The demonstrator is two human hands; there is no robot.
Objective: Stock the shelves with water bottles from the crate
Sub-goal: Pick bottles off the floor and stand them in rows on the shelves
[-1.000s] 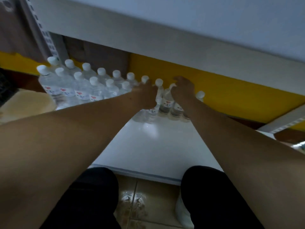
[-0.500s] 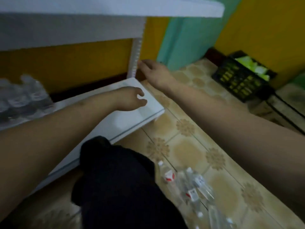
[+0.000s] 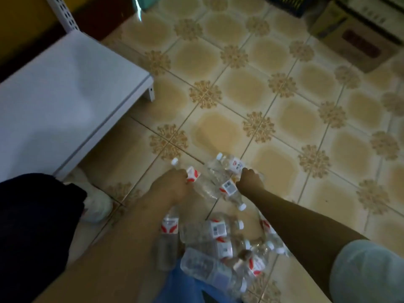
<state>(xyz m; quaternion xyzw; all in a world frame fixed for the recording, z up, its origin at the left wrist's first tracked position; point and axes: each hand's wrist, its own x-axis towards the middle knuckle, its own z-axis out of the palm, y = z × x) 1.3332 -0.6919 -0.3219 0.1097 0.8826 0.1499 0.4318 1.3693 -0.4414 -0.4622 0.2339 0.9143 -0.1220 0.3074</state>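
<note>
Several clear water bottles with white caps and red-white labels lie in a loose pile [image 3: 218, 243] on the tiled floor. My left hand [image 3: 172, 185] grips one lying bottle [image 3: 190, 174] near its neck at the pile's far end. My right hand [image 3: 250, 179] closes round another lying bottle [image 3: 231, 164] just to the right. A third bottle [image 3: 227, 189] lies between my hands. The white bottom shelf [image 3: 65, 88] stands to the left, its visible part bare. A blue edge [image 3: 185, 287], maybe the crate, shows at the bottom under the pile.
My dark-clothed knee [image 3: 32, 226] and a white shoe [image 3: 96, 204] sit by the shelf's front edge. A cardboard box [image 3: 358, 36] and a dark basket [image 3: 293, 3] stand at the far right on the patterned floor tiles [image 3: 251, 88].
My view swung from the stocked shelf down to the floor. Both hands left the shelf and came down onto the bottle pile, each taking hold of a bottle.
</note>
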